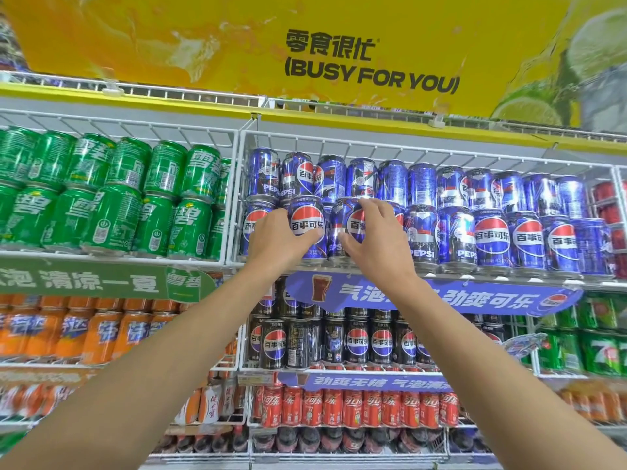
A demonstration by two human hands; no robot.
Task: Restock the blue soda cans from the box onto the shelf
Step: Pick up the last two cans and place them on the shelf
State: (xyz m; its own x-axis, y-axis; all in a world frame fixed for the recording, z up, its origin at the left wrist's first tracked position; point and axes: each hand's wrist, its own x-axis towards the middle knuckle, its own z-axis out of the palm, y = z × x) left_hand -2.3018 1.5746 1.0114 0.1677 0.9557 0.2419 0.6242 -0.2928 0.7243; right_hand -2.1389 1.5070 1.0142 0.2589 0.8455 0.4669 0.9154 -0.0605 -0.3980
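push each can fully back and upright, logo forward, taking care not to jog the upper row (pixel 421 184). the left hand (pixel 273 240) wraps round one blue can (pixel 308 228) and the right hand (pixel 378 240) round the next can (pixel 353 225), both at the shelf (pixel 492 275) front. the cans are glossy blue with a red-white-blue roundel.

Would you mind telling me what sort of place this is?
Likely a shop's drinks aisle: white wire shelves packed with blue soda cans, green soda cans, and a yellow banner overhead.
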